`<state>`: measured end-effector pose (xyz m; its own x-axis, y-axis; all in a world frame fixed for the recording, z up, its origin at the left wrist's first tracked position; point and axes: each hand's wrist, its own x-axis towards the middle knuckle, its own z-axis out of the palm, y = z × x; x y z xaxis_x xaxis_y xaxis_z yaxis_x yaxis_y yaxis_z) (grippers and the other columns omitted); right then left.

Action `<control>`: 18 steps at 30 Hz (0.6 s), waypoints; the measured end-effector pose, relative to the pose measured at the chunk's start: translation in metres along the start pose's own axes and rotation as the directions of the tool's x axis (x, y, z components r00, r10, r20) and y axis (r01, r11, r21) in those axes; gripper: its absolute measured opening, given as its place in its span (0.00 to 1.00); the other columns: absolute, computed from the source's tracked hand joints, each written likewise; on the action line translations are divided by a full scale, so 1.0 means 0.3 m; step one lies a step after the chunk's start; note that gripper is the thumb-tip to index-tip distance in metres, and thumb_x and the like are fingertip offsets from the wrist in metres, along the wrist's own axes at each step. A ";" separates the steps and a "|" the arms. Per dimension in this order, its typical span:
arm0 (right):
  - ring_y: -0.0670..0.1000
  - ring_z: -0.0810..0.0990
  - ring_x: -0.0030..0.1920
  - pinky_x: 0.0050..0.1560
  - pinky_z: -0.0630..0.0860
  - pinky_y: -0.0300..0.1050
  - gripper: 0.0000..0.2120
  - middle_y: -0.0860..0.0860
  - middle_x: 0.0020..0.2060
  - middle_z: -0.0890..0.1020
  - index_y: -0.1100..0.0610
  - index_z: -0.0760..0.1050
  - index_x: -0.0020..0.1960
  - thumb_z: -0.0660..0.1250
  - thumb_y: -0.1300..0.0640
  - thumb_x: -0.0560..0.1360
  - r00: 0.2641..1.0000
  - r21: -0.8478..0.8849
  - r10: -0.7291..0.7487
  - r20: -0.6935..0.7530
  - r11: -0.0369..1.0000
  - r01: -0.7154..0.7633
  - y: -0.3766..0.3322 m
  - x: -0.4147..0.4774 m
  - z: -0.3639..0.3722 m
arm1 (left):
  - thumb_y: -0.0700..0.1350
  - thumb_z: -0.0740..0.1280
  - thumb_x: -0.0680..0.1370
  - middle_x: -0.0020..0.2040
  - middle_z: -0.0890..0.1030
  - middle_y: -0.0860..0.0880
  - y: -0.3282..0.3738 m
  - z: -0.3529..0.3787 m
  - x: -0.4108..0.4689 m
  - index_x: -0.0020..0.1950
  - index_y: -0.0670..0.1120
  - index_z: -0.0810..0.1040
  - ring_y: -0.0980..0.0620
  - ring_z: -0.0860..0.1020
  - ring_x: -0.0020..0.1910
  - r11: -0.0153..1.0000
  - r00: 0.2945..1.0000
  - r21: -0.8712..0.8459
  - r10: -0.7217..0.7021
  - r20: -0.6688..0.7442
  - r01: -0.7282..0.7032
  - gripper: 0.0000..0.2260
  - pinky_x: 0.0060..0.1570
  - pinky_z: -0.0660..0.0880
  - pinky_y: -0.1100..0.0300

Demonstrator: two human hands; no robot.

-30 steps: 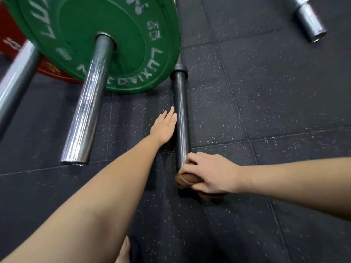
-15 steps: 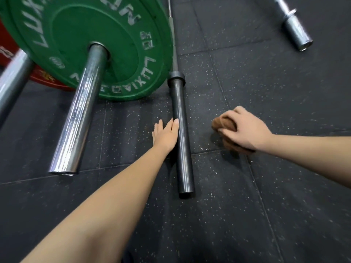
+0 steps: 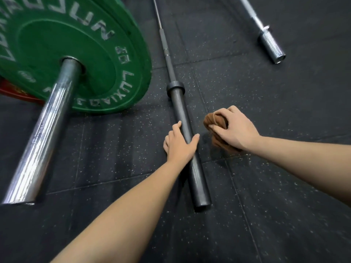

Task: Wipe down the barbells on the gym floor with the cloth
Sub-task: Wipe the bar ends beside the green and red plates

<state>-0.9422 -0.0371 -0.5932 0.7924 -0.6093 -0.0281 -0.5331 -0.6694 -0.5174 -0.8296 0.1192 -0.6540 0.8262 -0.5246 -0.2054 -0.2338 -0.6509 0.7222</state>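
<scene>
A dark grey barbell [image 3: 197, 179] lies on the black rubber floor, its sleeve end pointing toward me. My left hand [image 3: 179, 145] grips the sleeve, thumb on its right side and fingers on its left. My right hand [image 3: 233, 128] holds a bunched brown cloth [image 3: 214, 120] just to the right of the sleeve, apart from the bar. A chrome barbell [image 3: 45, 137] with a green plate [image 3: 79, 54] stands at the left. Another chrome barbell [image 3: 269, 44] lies at the upper right.
A red plate [image 3: 13, 92] shows behind the green one at the left edge. The green plate stands close to the dark bar's collar [image 3: 175, 88]. The speckled rubber floor [image 3: 284, 205] spreads to the right and toward me.
My right hand lifted the cloth off the sleeve's end and moved it up and to the right. My left hand went from lying flat beside the sleeve to wrapping around it.
</scene>
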 end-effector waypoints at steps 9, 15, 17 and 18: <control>0.54 0.77 0.56 0.53 0.74 0.49 0.15 0.46 0.53 0.72 0.41 0.76 0.61 0.70 0.42 0.76 0.997 0.039 0.071 -0.031 0.997 -0.070 0.048 0.123 0.012 | 0.67 0.67 0.73 0.66 0.72 0.58 -0.041 0.025 0.045 0.75 0.60 0.63 0.57 0.66 0.71 0.961 0.963 0.069 0.269 -0.010 -0.268 0.32 0.77 0.52 0.44; 0.55 0.78 0.58 0.57 0.75 0.49 0.16 0.49 0.56 0.74 0.44 0.78 0.63 0.71 0.43 0.76 0.992 0.088 -0.120 -0.043 0.988 0.124 -0.063 0.355 0.063 | 0.64 0.54 0.81 0.68 0.72 0.58 -0.117 0.038 0.045 0.80 0.56 0.62 0.59 0.66 0.72 0.936 0.936 0.048 0.350 -0.044 -0.348 0.28 0.79 0.50 0.47; 0.57 0.77 0.59 0.60 0.75 0.52 0.17 0.51 0.57 0.75 0.44 0.78 0.63 0.71 0.43 0.76 0.989 0.084 -0.144 -0.037 0.986 0.146 -0.100 0.447 0.097 | 0.61 0.53 0.82 0.62 0.75 0.60 -0.116 0.047 0.054 0.77 0.57 0.66 0.64 0.69 0.65 0.949 0.945 0.014 0.314 -0.088 -0.314 0.24 0.78 0.53 0.48; 0.59 0.76 0.60 0.61 0.75 0.53 0.17 0.51 0.58 0.75 0.44 0.78 0.64 0.71 0.43 0.76 0.987 0.065 -0.161 -0.023 0.985 0.162 -0.118 0.482 0.121 | 0.59 0.53 0.83 0.60 0.76 0.61 -0.116 0.050 0.054 0.77 0.57 0.68 0.64 0.71 0.63 0.954 0.949 0.010 0.300 -0.100 -0.301 0.22 0.78 0.53 0.49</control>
<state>-0.7981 -0.0861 -0.6098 0.8609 -0.5032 0.0747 -0.3775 -0.7303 -0.5694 -0.8156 0.1251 -0.6924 0.7651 -0.6379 0.0882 -0.4763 -0.4684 0.7441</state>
